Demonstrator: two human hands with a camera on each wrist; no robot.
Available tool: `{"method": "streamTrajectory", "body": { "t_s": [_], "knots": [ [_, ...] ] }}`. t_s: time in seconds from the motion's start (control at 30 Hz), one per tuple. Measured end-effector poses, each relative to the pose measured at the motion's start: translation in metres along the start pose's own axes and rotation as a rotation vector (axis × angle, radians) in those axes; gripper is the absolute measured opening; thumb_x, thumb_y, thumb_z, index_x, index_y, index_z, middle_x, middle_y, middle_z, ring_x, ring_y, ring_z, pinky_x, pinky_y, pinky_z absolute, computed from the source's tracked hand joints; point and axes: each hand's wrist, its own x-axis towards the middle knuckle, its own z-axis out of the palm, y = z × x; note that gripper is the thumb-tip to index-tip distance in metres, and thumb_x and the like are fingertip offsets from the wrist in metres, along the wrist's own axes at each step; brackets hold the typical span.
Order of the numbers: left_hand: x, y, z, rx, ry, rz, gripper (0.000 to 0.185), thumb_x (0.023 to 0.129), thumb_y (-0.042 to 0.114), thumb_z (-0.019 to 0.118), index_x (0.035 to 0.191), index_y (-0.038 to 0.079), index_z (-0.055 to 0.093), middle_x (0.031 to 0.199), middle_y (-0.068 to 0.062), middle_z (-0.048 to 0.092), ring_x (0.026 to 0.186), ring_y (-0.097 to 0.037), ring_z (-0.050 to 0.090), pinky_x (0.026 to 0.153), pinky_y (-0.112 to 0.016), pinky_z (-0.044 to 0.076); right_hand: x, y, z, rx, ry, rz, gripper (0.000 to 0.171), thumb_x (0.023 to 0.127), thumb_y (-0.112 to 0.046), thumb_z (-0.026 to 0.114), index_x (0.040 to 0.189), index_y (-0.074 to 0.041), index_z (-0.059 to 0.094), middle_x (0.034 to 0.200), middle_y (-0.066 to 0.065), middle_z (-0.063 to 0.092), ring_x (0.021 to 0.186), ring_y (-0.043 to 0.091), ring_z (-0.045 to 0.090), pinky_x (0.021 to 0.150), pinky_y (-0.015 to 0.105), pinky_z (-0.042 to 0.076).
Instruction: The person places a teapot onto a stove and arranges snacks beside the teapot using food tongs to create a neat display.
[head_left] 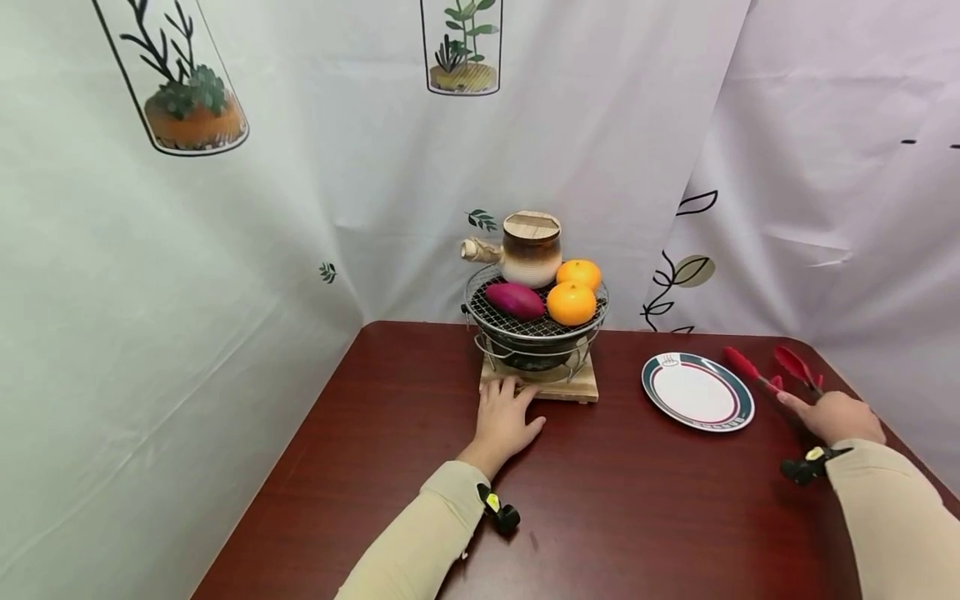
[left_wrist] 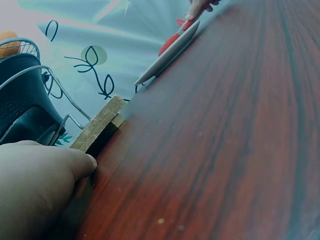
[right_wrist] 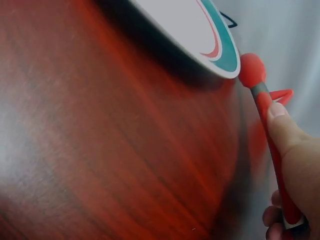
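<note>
My left hand (head_left: 502,421) lies at the front edge of a square wooden board (head_left: 579,390), fingers stretched forward and thumb spread to the side. On that board stands a small round black grill (head_left: 528,358) with a wire rack. The rack carries a purple sweet potato (head_left: 515,302), a front orange (head_left: 572,306), a back orange (head_left: 585,272) and a lidded clay pot (head_left: 531,260) with a side handle. At the table's right side my right hand (head_left: 846,417) grips red-tipped tongs (head_left: 742,364), whose two heads are spread apart and point away from me.
A white plate (head_left: 692,393) with a green and red rim sits between the grill and the tongs, its right edge close to them. Patterned cloth (head_left: 420,183) hangs behind the dark red table (head_left: 600,500) and along both sides.
</note>
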Motion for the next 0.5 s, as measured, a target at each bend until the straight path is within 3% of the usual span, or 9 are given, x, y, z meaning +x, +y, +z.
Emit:
{"method": "streamTrajectory", "body": {
  "t_s": [0.13, 0.33, 0.5],
  "knots": [
    [0.0, 0.001, -0.001, -0.006, -0.024, -0.007, 0.05, 0.087, 0.051, 0.072, 0.134, 0.034, 0.064, 0.13, -0.004, 0.053, 0.121, -0.03, 0.046, 0.109, -0.056, 0.032, 0.001, 0.008, 0.008, -0.014, -0.018, -0.008, 0.089, 0.091, -0.077, 0.042, 0.073, 0.007, 0.062, 0.07, 0.025, 0.056, 0.07, 0.043, 0.056, 0.056, 0.047, 0.048],
    [0.001, 0.002, 0.0, -0.005, -0.03, -0.007, 0.05, 0.088, 0.051, 0.072, 0.134, 0.034, 0.064, 0.131, -0.003, 0.053, 0.121, -0.03, 0.046, 0.11, -0.056, 0.033, 0.001, 0.013, 0.018, -0.018, 0.009, 0.019, 0.095, 0.089, -0.081, 0.042, 0.077, 0.012, 0.06, 0.071, 0.029, 0.055, 0.068, 0.043, 0.057, 0.054, 0.045, 0.047],
    [-0.001, 0.0, -0.002, -0.006, -0.028, -0.001, 0.051, 0.087, 0.051, 0.073, 0.135, 0.033, 0.063, 0.131, -0.004, 0.053, 0.122, -0.03, 0.046, 0.11, -0.056, 0.033, -0.002, 0.01, 0.023, 0.005, 0.054, 0.055, 0.104, 0.087, -0.081, 0.044, 0.093, 0.021, 0.057, 0.084, 0.04, 0.05, 0.078, 0.052, 0.052, 0.06, 0.051, 0.046]
  ]
}}
